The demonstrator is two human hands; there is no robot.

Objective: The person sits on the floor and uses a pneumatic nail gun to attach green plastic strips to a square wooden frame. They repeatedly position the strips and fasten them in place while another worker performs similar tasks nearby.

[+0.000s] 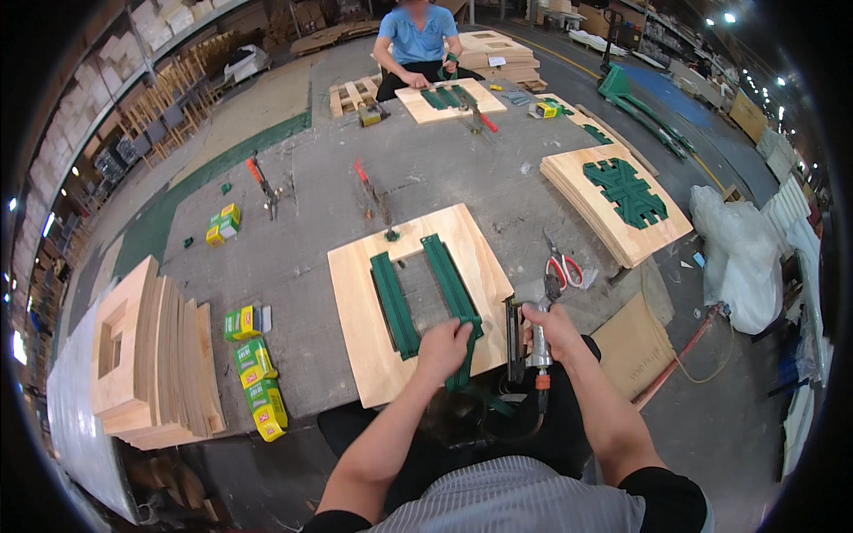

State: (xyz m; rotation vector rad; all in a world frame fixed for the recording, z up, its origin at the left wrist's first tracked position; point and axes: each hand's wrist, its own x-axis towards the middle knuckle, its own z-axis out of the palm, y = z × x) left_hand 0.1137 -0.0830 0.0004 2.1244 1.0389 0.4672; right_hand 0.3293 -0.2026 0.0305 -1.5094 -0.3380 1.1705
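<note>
Left hand (442, 352) grips strap (469, 357) near panel (353, 284) edge — right hand (554, 328) holds staple gun (540, 354) at the corner.

A: Where does the head view look from?
B: From head height, above and behind the bare left hand (443, 350) and bare right hand (554, 332), facing down and forward.
A: How near?
B: Close: the bare forearms (380, 437) rise from the lower edge, and the grey striped garment (524, 497) sits just behind the hands.
A: And its reach?
B: Fisheye-wide: a blue-shirted seated person (418, 40) shows well beyond the hands, a green metal pallet truck (617, 86) far off to the hands' right.
</note>
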